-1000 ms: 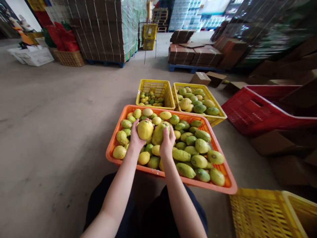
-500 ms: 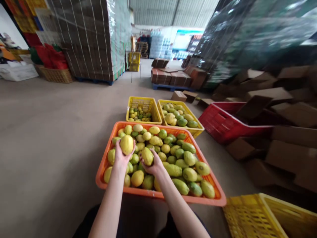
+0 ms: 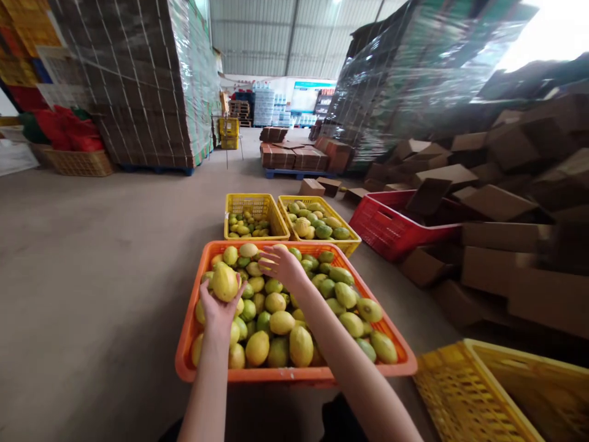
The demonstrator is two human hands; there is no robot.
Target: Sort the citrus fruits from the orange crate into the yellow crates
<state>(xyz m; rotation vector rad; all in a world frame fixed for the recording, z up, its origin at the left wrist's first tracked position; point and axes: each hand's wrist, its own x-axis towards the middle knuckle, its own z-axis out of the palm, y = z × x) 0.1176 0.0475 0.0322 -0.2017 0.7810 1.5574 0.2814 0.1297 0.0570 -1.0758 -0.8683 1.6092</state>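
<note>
A fruit [image 3: 225, 283] is cupped in the left hand [image 3: 219, 312] over the orange crate [image 3: 257, 374]; the right hand [image 3: 286, 269], opened with fingers spread, is held to the fruit's right.

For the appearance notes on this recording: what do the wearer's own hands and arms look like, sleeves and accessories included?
Left hand and right hand are ungloved. Both forearms are bare, with no sleeve, watch or bracelet in view. Dark clothing shows at the bottom edge.
</note>
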